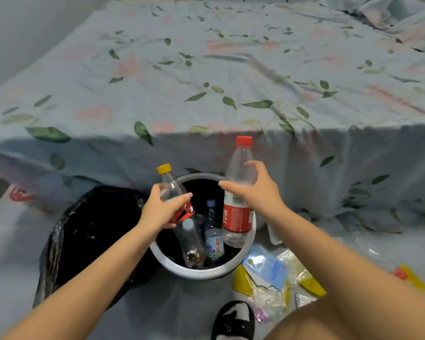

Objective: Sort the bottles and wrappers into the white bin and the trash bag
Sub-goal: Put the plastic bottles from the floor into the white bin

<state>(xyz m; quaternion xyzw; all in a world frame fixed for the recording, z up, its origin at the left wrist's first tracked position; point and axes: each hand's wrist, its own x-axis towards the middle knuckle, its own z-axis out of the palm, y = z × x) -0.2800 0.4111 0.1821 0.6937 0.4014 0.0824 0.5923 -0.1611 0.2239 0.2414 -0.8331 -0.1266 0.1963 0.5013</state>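
Note:
My left hand [161, 208] grips a clear bottle with a yellow cap and red label [179, 212], tilted over the white bin [199, 272]. My right hand [253, 190] holds a taller clear bottle with a red cap and red label [238, 217], upright above the bin's right rim. Inside the bin lies a small blue-labelled bottle [214, 242] with a blue cap. The black trash bag [88, 231] stands open to the left of the bin. Several wrappers [270, 273], yellow, blue and clear, lie on the floor to the right of the bin.
A bed with a floral sheet [219, 82] rises right behind the bin and bag. A black-and-white slipper [233, 320] sits at the bottom, near my bare knee [341, 320]. A red-capped item [400, 273] lies on the floor at the far right.

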